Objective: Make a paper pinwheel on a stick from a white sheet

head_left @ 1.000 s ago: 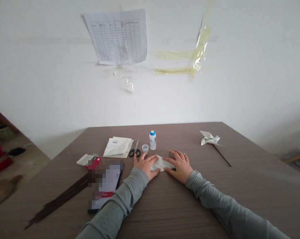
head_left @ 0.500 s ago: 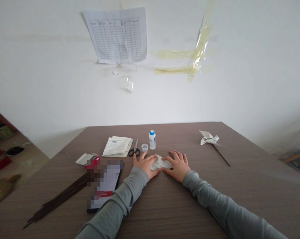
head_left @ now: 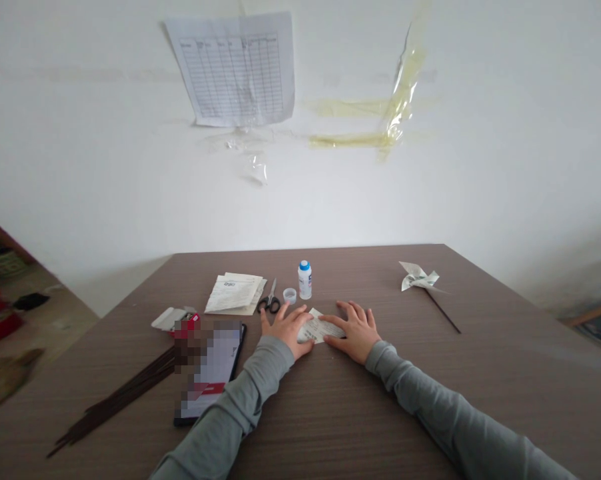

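On brown tabletop [head_left: 325, 420], left hand [head_left: 284, 328], right hand [head_left: 359, 332], both touching paper [head_left: 317, 328] (printed).

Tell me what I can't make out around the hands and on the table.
All in the head view:
Outer parts of the printed off-white paper: covered by the left hand and right hand.
Left part of the flat black-edged device: pixelated.
Upper ends of the thin dark-brown sticks: also pixelated.
Label wording on the white plastic blue-capped bottle: too small.
Grey fabric sleeves: cut off by the bottom edge.
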